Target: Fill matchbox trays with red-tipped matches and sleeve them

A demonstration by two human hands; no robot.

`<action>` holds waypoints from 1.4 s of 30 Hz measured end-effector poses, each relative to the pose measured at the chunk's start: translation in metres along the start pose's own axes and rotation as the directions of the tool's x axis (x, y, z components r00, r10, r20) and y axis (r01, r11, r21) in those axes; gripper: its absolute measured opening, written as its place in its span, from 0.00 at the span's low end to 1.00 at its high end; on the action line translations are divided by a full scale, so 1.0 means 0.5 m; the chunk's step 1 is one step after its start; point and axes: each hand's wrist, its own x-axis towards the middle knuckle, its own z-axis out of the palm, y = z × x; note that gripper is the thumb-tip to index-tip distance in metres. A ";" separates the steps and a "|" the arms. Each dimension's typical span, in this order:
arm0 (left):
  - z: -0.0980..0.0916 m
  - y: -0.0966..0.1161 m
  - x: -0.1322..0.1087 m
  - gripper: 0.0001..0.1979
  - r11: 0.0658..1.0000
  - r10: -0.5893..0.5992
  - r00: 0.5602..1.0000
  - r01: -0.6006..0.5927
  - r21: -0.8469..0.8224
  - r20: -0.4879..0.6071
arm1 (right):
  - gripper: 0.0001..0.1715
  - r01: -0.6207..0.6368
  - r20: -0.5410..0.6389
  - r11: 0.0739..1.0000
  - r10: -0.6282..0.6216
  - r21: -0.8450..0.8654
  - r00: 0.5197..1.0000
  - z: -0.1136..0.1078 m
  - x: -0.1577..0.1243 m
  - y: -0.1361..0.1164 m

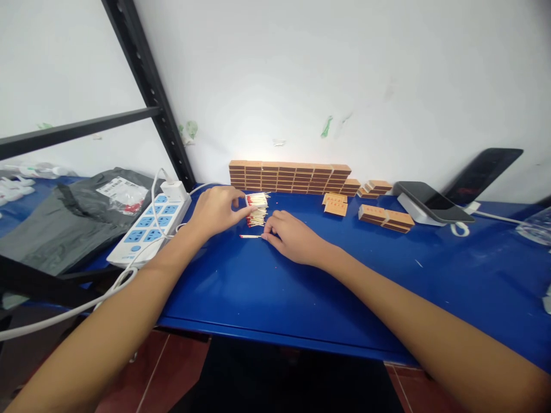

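Observation:
My left hand (215, 211) is curled, its fingertips pinching a small matchbox tray (257, 199) filled with red-tipped matches. Under and beside the tray lies a loose pile of matches (257, 218) on the blue table (267, 287). My right hand (293, 236) rests on the table just right of the pile, fingers bent, its fingertips touching a single match (250, 236) that lies flat. A long stacked row of brown matchboxes (288, 176) stands against the white wall behind both hands.
A white power strip (148, 229) with blue sockets, a plug and cables lies at the left beside grey plastic bags (64, 218). Loose matchboxes (385, 218) lie at the right, near a phone on a stand (430, 202). A black shelf post (150, 92) rises at the back left.

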 end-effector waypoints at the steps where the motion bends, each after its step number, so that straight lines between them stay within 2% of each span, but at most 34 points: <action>1: 0.000 0.001 0.000 0.19 1.000 0.003 1.000 -0.003 -0.003 0.002 | 0.07 -0.007 0.008 1.000 0.007 -0.013 1.000 -0.001 0.000 -0.001; 5: -0.003 0.004 0.000 0.18 1.000 -0.006 1.000 0.006 -0.007 0.007 | 0.08 -0.034 -0.001 0.998 0.034 -0.044 0.999 -0.003 0.000 -0.007; 9: -0.004 0.005 0.000 0.18 1.000 -0.008 1.000 0.009 -0.021 0.008 | 0.04 -0.019 -0.024 1.000 0.019 0.004 1.000 0.001 0.002 -0.009; 18: -0.003 0.004 0.000 0.17 1.000 0.000 1.000 0.000 -0.004 0.010 | 0.08 -0.025 -0.044 0.999 0.027 0.036 0.999 0.017 0.009 -0.018; 29: -0.003 0.004 0.000 0.15 1.000 0.002 1.000 -0.002 -0.021 -0.002 | 0.05 0.048 0.009 0.980 -0.051 0.195 0.999 0.002 -0.006 -0.034; 32: -0.004 0.005 0.000 0.15 1.000 0.000 1.000 0.000 -0.021 0.000 | 0.10 0.066 0.038 0.971 -0.077 0.232 0.996 0.000 -0.011 -0.042; 35: -0.003 0.005 0.000 0.16 1.000 0.002 1.000 -0.002 -0.021 -0.001 | 0.04 0.068 0.068 0.968 -0.086 0.240 0.994 0.001 -0.013 -0.050; 42: -0.004 0.007 -0.001 0.19 1.000 -0.009 1.000 0.009 -0.020 0.026 | 0.09 0.087 0.081 0.976 -0.105 0.198 0.991 0.008 -0.012 -0.054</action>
